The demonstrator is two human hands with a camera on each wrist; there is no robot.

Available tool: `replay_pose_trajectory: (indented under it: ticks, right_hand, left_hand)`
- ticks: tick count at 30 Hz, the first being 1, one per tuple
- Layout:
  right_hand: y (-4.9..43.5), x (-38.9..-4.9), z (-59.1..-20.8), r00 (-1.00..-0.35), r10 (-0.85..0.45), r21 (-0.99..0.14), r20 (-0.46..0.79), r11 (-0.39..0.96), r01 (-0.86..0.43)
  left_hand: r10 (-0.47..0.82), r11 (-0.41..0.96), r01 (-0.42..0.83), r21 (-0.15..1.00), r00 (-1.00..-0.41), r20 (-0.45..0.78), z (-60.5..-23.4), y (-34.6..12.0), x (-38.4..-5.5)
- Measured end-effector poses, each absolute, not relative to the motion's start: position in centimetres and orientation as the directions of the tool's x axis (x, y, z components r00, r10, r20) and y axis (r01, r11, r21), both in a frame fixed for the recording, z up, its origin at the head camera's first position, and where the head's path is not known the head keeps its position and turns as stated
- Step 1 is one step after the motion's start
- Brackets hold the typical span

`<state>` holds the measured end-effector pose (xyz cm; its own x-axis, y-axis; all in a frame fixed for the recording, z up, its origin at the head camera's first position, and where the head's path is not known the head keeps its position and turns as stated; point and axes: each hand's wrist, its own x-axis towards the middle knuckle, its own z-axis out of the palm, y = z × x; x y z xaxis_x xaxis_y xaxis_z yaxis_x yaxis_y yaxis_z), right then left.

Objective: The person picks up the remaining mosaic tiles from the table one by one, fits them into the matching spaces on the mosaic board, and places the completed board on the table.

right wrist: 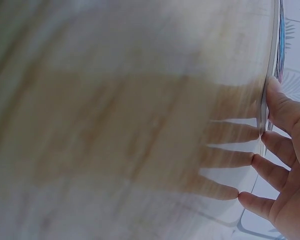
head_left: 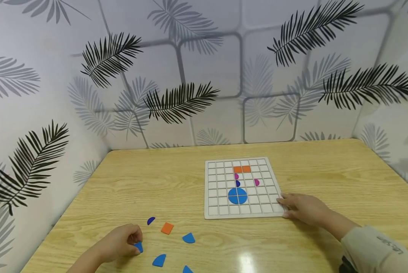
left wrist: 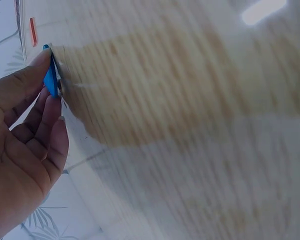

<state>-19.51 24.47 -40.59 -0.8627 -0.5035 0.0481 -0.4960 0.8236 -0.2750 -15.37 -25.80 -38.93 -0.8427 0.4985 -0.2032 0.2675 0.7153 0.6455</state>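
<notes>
My left hand (head_left: pixel 120 242) pinches a blue quarter-circle tile (head_left: pixel 139 247) just over the table at the lower left. In the left wrist view the tile (left wrist: pixel 51 77) stands on edge between thumb and fingertips. A white grid board (head_left: pixel 221 212) lies right of centre. It carries two orange squares (head_left: pixel 242 169), two magenta half circles (head_left: pixel 256 182), a dark blue half circle (head_left: pixel 238 183) and a blue circle of quarter tiles (head_left: pixel 237 196). At the board's lower right corner, my right hand (head_left: pixel 304 208) touches the edge; the fingers look fairly straight in the right wrist view.
Loose on the table (head_left: pixel 149 182) near my left hand are a dark blue half circle (head_left: pixel 150 220), an orange square (head_left: pixel 167 228) and several blue quarter tiles (head_left: pixel 188 238). A leaf-patterned wall (head_left: pixel 217 68) stands behind the table.
</notes>
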Motion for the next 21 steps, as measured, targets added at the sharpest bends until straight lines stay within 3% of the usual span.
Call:
replay_pose_trajectory:
  ticks: [21]
  right_hand:
    - [24.36, -19.43, -40.47, -0.854, -0.517, -0.276, 0.061, 0.813, -0.512]
  left_hand:
    - [0.495, 0.681, 0.255, 0.687, -0.851, -0.175, -39.18, -25.84, -15.18]
